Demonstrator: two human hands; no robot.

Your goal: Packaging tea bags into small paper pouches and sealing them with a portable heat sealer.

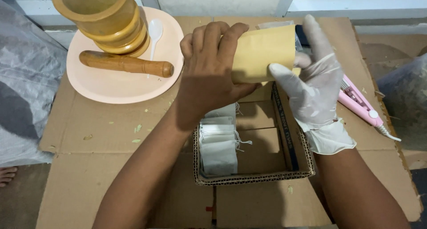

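While I steady it at upper centre of frame: flat tan paper pouch point(262, 53), clasped by bare left hand point(209, 73); gloved right hand point(311, 84) pinching its edge. Keep grip even, pouch level.

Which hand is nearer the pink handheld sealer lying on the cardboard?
Right. The gloved right hand sits just left of the pink handheld sealer, nearly touching it. The bare left hand is farther left, gripping the tan paper pouch.

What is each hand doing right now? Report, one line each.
Left hand: bare, closed on the flat tan paper pouch.
Right hand: white-gloved, fingers mostly extended, pinching the same pouch's right edge.
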